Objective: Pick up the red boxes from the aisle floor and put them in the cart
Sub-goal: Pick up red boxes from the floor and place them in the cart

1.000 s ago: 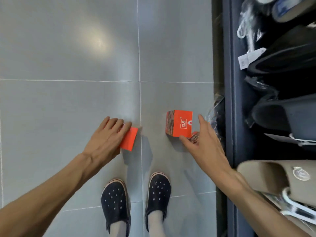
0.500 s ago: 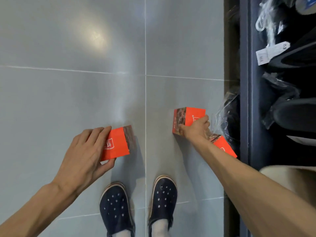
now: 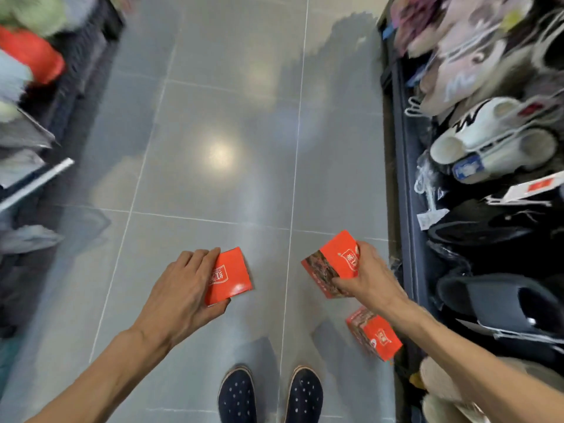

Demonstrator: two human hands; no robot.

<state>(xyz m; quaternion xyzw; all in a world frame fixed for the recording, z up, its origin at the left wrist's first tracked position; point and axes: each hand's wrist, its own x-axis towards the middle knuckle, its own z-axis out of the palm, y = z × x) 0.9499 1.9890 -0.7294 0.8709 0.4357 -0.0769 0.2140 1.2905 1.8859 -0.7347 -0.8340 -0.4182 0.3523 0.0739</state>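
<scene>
**Two boxes in hand, a third on the floor under my right arm**

My left hand [image 3: 183,296] is closed around a red box [image 3: 229,276], fingers across its far edge and the thumb tucked under the near corner. My right hand [image 3: 370,277] is wrapped around a second red box [image 3: 331,264], thumb on the printed side and fingers over the red face. Both boxes look clear of the floor tiles [image 3: 219,184], though the blur makes that hard to swear to.

A third red box [image 3: 375,334] lies on the floor just below my right forearm, close to the foot of the shoe rack [image 3: 406,184] on that side. No cart that I can make out is in view; the blurred racks to the left of my left hand could hide one.

I judge these to be light, thin card cartons: one hand spans each with ease. The walls are stiff enough at the edges but would likely dent if I squeeze the broad faces. The print looks glossy, so perhaps a little slick. I would take the third one across its narrow width, thumb and fingers on opposite edges, near the corners where card is strongest.
</scene>
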